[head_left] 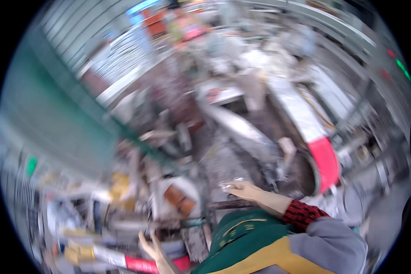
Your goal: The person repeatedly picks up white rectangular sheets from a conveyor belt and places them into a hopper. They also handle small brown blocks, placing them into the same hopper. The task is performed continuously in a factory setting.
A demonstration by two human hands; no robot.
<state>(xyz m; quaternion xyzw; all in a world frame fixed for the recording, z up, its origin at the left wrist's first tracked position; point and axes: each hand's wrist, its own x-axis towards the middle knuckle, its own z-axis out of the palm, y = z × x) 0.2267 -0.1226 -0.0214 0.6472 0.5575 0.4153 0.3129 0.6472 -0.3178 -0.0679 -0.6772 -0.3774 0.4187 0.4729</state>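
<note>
The view is smeared by motion. My right hand (243, 190), below a red and black cuff (304, 213), reaches left in front of my green apron (242, 227). Its fingers are drawn together at a small pale, shiny bit that I cannot name. At the lower left my left hand (151, 247) has thumb and fingers apart and holds nothing that shows. It is beside a round grey and red object (173, 250). Beyond my right hand, a dark wet-looking surface (226, 157) carries a long silvery-white piece (242, 128).
A curved white and red rim (323, 160) bounds the right side. Another white and red band (123, 260) runs at lower left. A green panel (55, 118) stands left. A brown block (179, 200) lies on something white; pale blurred objects (260, 55) crowd the back.
</note>
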